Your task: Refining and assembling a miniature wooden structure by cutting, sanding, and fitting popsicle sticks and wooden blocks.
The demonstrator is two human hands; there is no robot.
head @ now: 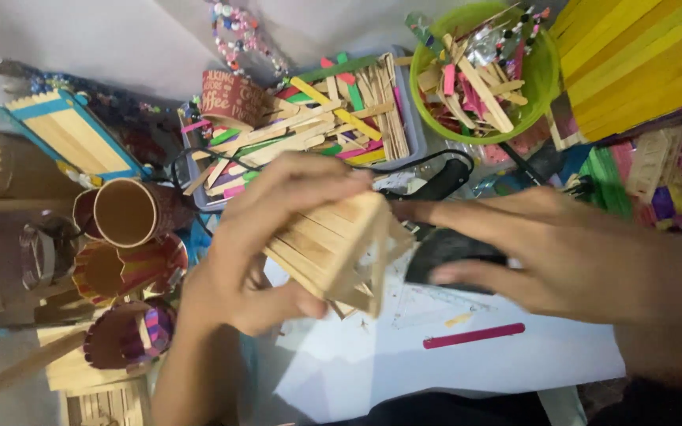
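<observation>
While your left hand (258, 252) is clamping the stick house (333, 248), your right hand (546, 252) is closing its grip on a black tool (447, 254) above the white paper (436, 347).

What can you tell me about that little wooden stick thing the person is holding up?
The stick model is built from plain, pale flat wooden sticks joined edge to edge into panels, with an open frame of sticks at its right end. It is held tilted above the white paper. The left hand grips it, fingers over the top and thumb beneath. The right hand reaches toward its frame end; motion blur hides whether it touches.
</observation>
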